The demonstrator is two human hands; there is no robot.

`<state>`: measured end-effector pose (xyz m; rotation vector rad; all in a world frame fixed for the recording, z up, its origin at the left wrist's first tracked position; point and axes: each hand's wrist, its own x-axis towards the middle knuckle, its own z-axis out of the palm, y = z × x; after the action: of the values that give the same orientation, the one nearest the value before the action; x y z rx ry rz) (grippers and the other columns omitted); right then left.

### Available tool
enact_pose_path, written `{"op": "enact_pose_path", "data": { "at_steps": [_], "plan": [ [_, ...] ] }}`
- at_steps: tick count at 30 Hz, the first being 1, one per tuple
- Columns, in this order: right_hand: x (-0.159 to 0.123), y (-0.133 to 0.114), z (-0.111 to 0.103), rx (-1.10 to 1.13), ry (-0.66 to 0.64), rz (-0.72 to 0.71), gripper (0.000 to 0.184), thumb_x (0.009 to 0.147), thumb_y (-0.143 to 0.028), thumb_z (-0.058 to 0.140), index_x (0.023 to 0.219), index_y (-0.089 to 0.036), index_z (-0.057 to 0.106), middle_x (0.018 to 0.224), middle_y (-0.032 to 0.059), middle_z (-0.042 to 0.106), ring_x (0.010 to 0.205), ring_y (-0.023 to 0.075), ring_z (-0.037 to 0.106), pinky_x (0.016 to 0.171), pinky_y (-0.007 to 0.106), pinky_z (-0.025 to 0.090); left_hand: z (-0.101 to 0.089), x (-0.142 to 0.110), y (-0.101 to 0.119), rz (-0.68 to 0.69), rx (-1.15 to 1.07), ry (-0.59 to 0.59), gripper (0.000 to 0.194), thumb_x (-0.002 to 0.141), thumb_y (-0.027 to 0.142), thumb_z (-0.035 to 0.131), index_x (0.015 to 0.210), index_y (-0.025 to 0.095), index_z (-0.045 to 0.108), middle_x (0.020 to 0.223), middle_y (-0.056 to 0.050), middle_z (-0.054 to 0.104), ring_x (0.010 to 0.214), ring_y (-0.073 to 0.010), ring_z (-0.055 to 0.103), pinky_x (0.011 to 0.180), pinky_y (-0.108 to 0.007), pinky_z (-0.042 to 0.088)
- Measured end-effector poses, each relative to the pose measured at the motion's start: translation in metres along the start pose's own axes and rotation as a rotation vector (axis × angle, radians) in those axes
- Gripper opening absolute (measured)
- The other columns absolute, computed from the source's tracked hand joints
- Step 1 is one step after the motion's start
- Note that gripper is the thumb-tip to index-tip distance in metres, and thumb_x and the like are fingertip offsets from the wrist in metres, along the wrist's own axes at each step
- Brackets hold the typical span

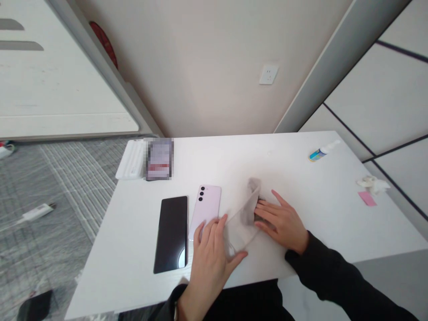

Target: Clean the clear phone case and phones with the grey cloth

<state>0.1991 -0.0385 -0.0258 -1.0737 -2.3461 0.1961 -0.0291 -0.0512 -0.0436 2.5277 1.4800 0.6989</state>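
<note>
As we look down over the white table [133, 249], our left hand [211, 252] is open near its front edge, thumb spread from the fingers, with fingertips over the lower end of a pale pink phone [209, 203] and by the left edge of a light grey cloth [241, 225]. Our right hand [280, 223] lies at the cloth's other side, fingers stretched out and their tips at its folds; we cannot tell whether they pinch it. The cloth lies on the tabletop between our hands, its far end bunched up. A dark patch shows beside the right fingertips, too small to make out.

Just left of the phone, we have a black-screened tablet [170, 234] lying flat, with a bright reflection in its lower corner. Toward the right end, a pink slip [367, 198] lies beside a crumpled white wad [375, 183]. Farther back, we see a white case [131, 159] and a blurred-out item [159, 159] side by side at the left corner, and a small bottle [318, 154] on its side at the right.

Around us, grey patterned flooring [67, 187] spreads on the left, carrying a white plug [37, 212]. Beyond the table, the pale wall [207, 76] bears a socket [269, 74], and dark-lined white panels [377, 93] stand to the right.
</note>
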Motion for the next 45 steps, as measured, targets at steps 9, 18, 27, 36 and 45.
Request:
{"op": "enact_pose_path", "data": {
  "at_steps": [9,18,27,36,45],
  "plan": [
    [0.004,0.023,-0.01,-0.014,-0.015,0.059,0.027,0.108,-0.023,0.05,0.095,-0.015,0.072,0.087,0.009,0.075,0.082,0.0208,0.07,0.076,0.034,0.057,0.002,0.001,-0.002,-0.003,-0.025,-0.003,0.1,0.075,0.051,0.089,0.15,0.009,0.037,0.13,-0.016,0.068,0.119,-0.0337,0.063,0.119,-0.051,0.027],
    [0.007,-0.002,0.004,0.027,-0.085,-0.006,0.032,0.108,-0.032,0.051,0.122,-0.012,0.071,0.117,0.0162,0.074,0.113,0.0285,0.067,0.103,0.048,0.055,0.004,0.001,-0.003,-0.014,-0.057,-0.015,0.106,0.073,0.047,0.091,0.152,0.01,0.033,0.13,-0.016,0.068,0.12,-0.0333,0.063,0.121,-0.052,0.027],
    [0.001,0.007,-0.002,-0.054,-0.061,0.005,0.041,0.11,-0.033,0.046,0.134,-0.007,0.067,0.126,0.0191,0.075,0.125,0.0299,0.067,0.113,0.052,0.048,0.005,0.001,-0.003,-0.032,-0.07,-0.013,0.085,0.081,0.044,0.084,0.146,0.015,0.038,0.128,-0.015,0.069,0.122,-0.0329,0.064,0.12,-0.055,0.032],
    [0.006,-0.004,-0.001,-0.071,0.019,-0.029,0.056,0.11,-0.054,0.038,0.124,-0.013,0.073,0.118,0.0115,0.08,0.116,0.0256,0.073,0.117,0.046,0.044,0.005,-0.001,-0.004,-0.014,-0.047,0.01,0.089,0.079,0.043,0.087,0.147,0.012,0.039,0.129,-0.015,0.068,0.123,-0.0311,0.064,0.122,-0.051,0.029],
    [-0.004,-0.007,-0.007,-0.067,0.073,-0.004,0.049,0.111,-0.049,0.037,0.111,-0.022,0.077,0.102,0.0051,0.083,0.095,0.0185,0.079,0.118,0.039,0.045,0.007,0.001,-0.005,0.012,-0.027,0.041,0.083,0.085,0.053,0.079,0.146,0.012,0.041,0.125,-0.014,0.07,0.119,-0.0306,0.066,0.118,-0.05,0.034]
  ]
}}
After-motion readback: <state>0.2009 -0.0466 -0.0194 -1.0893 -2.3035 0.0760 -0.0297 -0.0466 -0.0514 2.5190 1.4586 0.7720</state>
